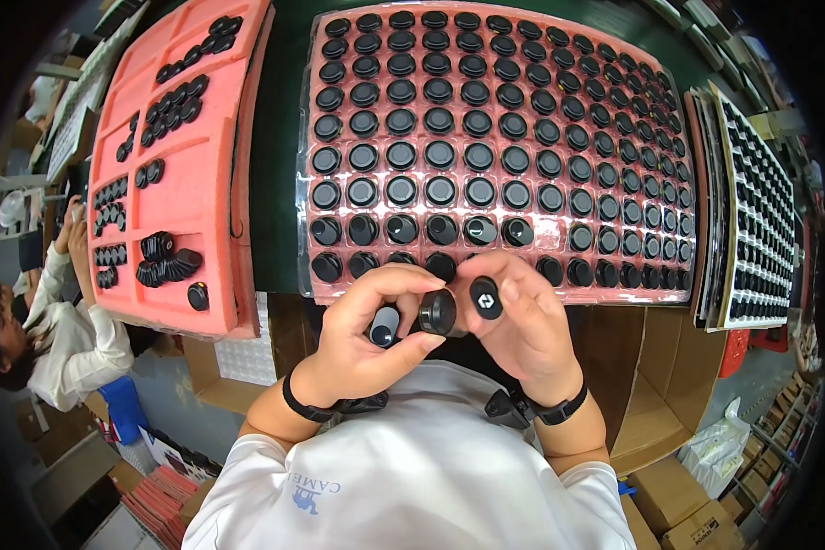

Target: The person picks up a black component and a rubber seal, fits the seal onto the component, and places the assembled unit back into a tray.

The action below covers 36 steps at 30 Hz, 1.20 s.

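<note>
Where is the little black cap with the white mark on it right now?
The marked black cap sits pinched in the right hand, low centre of the head view, beside the black knob in the left hand.

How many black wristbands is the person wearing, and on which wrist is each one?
2. One black wristband is on the left wrist, below the left hand. The other wristband is on the right wrist, below the right hand. Nothing seems to hide more.

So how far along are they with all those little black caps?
Most pockets of the clear tray over pink foam already hold black caps. In hand: the left hand pinches one cap, the right hand another. Left: loose caps on the pink foam pad; I can't tell whether the tray's near row has gaps.
</note>
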Motion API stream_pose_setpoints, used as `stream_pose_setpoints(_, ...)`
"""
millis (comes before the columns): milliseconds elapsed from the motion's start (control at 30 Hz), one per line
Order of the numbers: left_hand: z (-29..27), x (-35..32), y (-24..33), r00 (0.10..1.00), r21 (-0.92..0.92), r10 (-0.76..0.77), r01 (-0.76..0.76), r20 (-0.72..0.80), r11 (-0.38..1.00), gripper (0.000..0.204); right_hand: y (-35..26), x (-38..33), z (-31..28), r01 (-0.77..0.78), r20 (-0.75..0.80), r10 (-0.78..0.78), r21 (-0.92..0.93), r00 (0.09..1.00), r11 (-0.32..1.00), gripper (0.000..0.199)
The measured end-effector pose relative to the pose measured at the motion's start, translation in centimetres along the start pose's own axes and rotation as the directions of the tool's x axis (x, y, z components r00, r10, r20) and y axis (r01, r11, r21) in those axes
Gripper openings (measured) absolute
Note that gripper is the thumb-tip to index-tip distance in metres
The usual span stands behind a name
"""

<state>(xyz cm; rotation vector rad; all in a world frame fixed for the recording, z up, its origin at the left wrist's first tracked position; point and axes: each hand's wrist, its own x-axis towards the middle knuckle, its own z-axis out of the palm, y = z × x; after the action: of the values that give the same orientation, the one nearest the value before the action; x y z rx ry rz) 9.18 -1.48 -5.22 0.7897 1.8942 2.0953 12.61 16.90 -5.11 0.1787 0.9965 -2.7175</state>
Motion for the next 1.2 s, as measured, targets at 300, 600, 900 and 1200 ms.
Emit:
stream_pose_setpoints(300, 0.3, 0.1, 0.4, 0.994, 0.202, 0.109, -0.108, 0.008, 0.973, 0.045, -0.6, -0.1, -0.4, 0.512, 0.365, -0.387, -0.759, 0.847, 0.404, 0.025)
stream_pose_setpoints(600, 0.3, 0.0, 0.7, 0.987, 0.225, 0.161, -0.163, 0.031, 0.960, 0.046, 0.8, 0.1, 0.4, 0.313, 0.074, -0.306, -0.322, 0.949, 0.894, 0.023)
stream_pose_setpoints(900, 0.2, 0.0, 0.7, 0.984, 0.208, 0.174, -0.180, 0.047, 0.961, 0.045, 0.6, 0.3, 1.1, 0.392, 0.189, -0.349, -0.289, 0.918, 0.873, 0.027)
stream_pose_setpoints(1200, 0.4, -0.3, 0.5, 0.987, 0.152, 0.157, -0.160, 0.032, 0.975, 0.045, 0.1, 0.3, 1.4, 0.340, 0.183, -0.289, -0.393, 0.940, 0.855, 0.028)
